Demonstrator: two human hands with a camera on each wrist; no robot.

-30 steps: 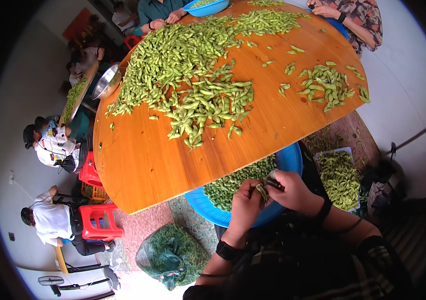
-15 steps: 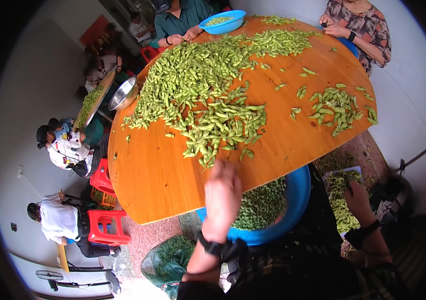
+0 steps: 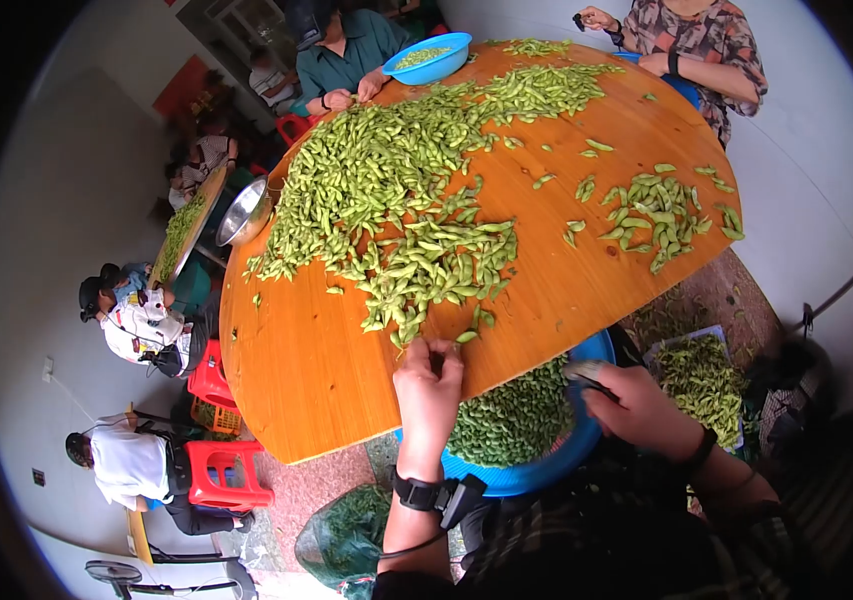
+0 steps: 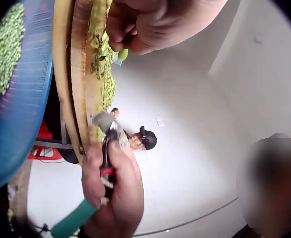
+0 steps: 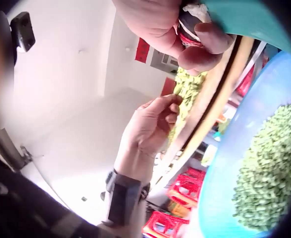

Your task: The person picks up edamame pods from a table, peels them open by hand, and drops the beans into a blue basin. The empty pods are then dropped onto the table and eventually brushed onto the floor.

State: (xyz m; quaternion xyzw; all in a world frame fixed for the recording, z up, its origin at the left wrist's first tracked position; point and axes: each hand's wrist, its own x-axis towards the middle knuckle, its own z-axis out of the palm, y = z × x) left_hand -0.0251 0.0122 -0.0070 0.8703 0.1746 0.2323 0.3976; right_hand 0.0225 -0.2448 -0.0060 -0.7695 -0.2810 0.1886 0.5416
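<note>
At the near tip of the pile of green soybean pods (image 3: 426, 265), my left hand (image 3: 428, 392) has its fingers curled and fingertips right at the pods. A green pod (image 4: 123, 53) shows beside those fingertips in the left wrist view. My right hand (image 3: 636, 405) grips a small dark tool (image 4: 109, 144) with a metallic tip and a bit of red on it. Pale wrapping (image 4: 104, 119) covers a fingertip of this hand. Below both hands stands a blue basin (image 3: 598, 355) holding many shelled green beans (image 3: 506, 420).
The wooden table (image 3: 296, 390) curves across the front. A smaller heap of pods (image 3: 656, 210) lies to the right. A floor tray holds husks (image 3: 701, 375); a green mesh bag (image 3: 341, 540) is at lower left. Two people (image 3: 351, 55) sit across the table.
My hands were together over the basin on a pod, then parted. The left went to the pile's near edge; the right swung over the husk tray and came back beside the basin.
</note>
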